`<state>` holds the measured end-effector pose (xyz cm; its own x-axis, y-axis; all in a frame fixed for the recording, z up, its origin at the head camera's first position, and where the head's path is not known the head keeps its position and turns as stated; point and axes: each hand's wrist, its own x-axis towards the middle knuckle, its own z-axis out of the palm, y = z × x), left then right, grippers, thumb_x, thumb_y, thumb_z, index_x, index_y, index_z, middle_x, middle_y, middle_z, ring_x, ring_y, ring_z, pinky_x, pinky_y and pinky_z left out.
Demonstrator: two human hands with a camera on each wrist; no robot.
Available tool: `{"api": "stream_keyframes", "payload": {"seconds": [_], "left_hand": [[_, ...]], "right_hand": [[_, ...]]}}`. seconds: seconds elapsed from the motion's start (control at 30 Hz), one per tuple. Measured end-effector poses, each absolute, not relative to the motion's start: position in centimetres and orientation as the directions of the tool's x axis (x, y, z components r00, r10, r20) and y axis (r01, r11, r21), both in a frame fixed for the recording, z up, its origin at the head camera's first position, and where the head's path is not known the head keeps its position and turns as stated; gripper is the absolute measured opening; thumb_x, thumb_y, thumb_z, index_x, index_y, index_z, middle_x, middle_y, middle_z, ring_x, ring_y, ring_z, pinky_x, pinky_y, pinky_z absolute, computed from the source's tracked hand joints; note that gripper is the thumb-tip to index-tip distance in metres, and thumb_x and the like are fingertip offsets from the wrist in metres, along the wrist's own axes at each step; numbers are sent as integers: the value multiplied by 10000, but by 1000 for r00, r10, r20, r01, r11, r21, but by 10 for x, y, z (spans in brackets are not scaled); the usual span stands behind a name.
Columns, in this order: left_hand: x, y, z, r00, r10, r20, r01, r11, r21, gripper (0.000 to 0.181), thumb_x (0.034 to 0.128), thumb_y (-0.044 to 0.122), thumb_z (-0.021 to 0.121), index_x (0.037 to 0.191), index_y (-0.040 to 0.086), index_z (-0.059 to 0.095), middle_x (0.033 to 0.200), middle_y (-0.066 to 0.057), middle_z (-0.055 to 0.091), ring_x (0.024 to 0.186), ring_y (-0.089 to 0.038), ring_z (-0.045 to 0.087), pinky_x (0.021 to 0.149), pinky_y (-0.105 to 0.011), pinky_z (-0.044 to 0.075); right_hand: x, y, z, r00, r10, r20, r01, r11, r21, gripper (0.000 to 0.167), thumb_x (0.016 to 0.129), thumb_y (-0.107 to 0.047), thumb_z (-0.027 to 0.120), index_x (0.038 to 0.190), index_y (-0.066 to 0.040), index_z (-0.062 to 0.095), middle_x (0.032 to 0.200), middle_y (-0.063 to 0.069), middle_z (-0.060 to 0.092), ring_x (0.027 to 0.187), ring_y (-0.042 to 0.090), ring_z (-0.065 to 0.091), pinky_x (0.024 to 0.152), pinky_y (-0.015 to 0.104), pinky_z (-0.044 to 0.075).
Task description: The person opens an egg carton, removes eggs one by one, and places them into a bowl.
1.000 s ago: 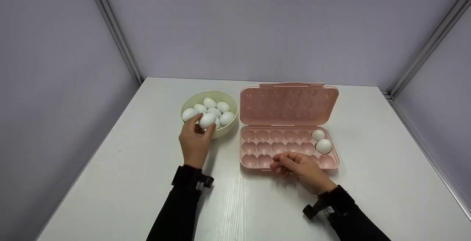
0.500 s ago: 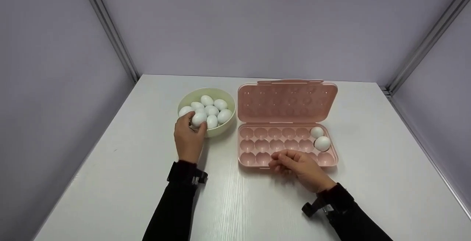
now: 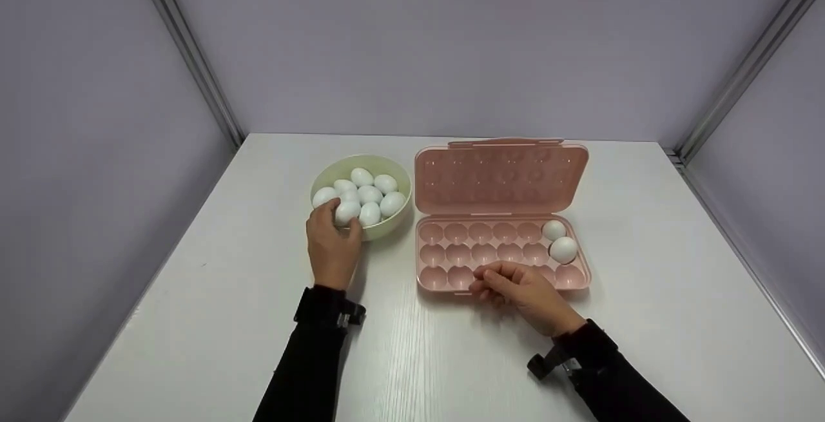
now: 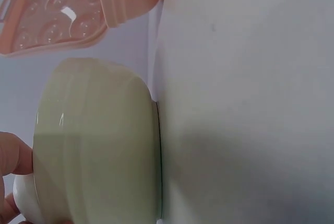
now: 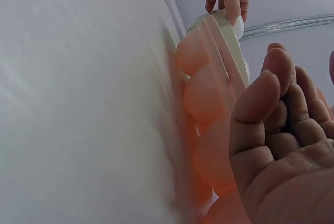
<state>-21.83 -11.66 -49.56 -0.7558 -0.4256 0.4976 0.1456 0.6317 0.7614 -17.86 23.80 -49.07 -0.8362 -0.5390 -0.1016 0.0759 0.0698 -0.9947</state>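
Observation:
My left hand [image 3: 334,248] is at the near left side of a pale green bowl [image 3: 393,225] of white eggs. Its thumb and fingers are around one egg [image 3: 348,212], down among the others. In the left wrist view, the thumb [image 4: 14,153] is beside that egg [image 4: 26,195] at the bowl's rim. My right hand [image 3: 525,296] hovers over the front edge of a pink egg box [image 3: 422,241], fingers loosely curled, holding nothing. It hides some front-row cups. Two eggs, a rear one [image 3: 554,230] and one before it [image 3: 564,250], sit in the box's right column.
The box's lid [image 3: 503,180] stands raised at the back. Bowl and box stand side by side on a white table [image 3: 399,357]. Pale panels [image 3: 451,48] enclose the back and sides.
My left hand has lowered the egg from just above the others into the bowl, moving slightly left. The right hand has stayed nearly still over the box. The head view has shifted slightly.

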Motion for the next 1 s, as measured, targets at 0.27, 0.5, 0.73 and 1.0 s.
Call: {"api": "stream_keyframes", "payload": {"seconds": [0.27, 0.5, 0.73, 1.0], "left_hand": [[-217, -116, -495, -764, -408, 499, 151, 639, 754, 391, 937, 91, 694, 1319, 12, 663, 1356, -216, 661, 1312, -409, 582, 1147, -507, 466], [-214, -115, -493, -780, -402, 479, 137, 637, 758, 392, 968, 106, 681, 1357, 55, 690, 1440, -215, 615, 1385, -414, 541, 1168, -522, 465], [-214, -114, -493, -784, -409, 467, 118, 641, 759, 424, 966, 131, 700, 1384, 61, 688, 1476, -229, 597, 1407, -426, 531, 1168, -539, 469], [-208, -113, -488, -780, -412, 472, 112, 649, 752, 481, 948, 169, 753, 1408, 58, 671, 1487, -233, 588, 1399, -434, 526, 1173, -541, 460]], "right_hand": [[-175, 236, -483, -903, -429, 21, -95, 151, -984, 347, 1081, -260, 647, 1260, 33, 695, 1069, 64, 798, 853, 109, 687, 687, 230, 549], [-179, 241, -479, -941, -130, 313, -338, 271, -902, 157, 1031, -125, 710, 1127, -12, 762, 997, 140, 780, 805, 167, 661, 682, 193, 520], [-194, 262, -482, -824, 105, 556, -347, 683, -643, 345, 965, -141, 760, 1284, -25, 697, 1236, 177, 711, 991, 295, 592, 838, 356, 465], [-201, 288, -479, -919, 117, 376, -113, 836, -537, 525, 956, -262, 763, 1369, 37, 637, 1390, 311, 629, 1188, 538, 570, 982, 640, 463]]}}
